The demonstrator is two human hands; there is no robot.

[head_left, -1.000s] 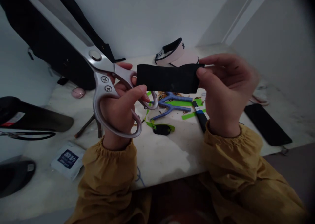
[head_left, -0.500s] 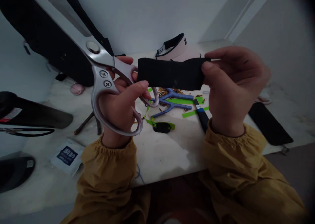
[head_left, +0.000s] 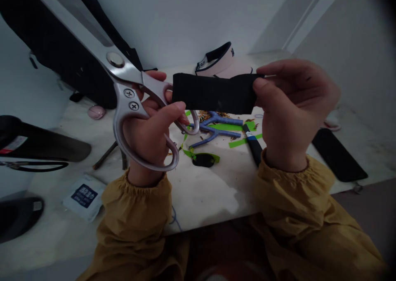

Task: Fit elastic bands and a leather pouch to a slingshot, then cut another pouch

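Observation:
A flat black strip [head_left: 213, 92], perhaps fabric or tape, is stretched level between my two hands above the table. My left hand [head_left: 151, 128] pinches its left end between thumb and fingers. Large silver scissors [head_left: 128, 73] hang on that same hand, a handle loop around it and the blades pointing up and left. At the strip's right end, my right hand [head_left: 287, 112] grips it with thumb and forefinger. Beneath the strip lies a branching piece wrapped in blue-purple [head_left: 213, 128], partly hidden, on bits of green tape [head_left: 236, 143].
Near the branching piece lie a dark-handled tool [head_left: 254, 145] and a black oval piece with green tape [head_left: 202, 160]. A pink visor [head_left: 222, 64] sits behind. Leftward are a black bottle [head_left: 43, 139], brown sticks [head_left: 105, 155] and a white packet [head_left: 83, 196]; rightward, a black phone-like slab [head_left: 340, 155].
Almost nothing differs. The scissors and the black strip have shifted very slightly left, and both hands keep the same hold.

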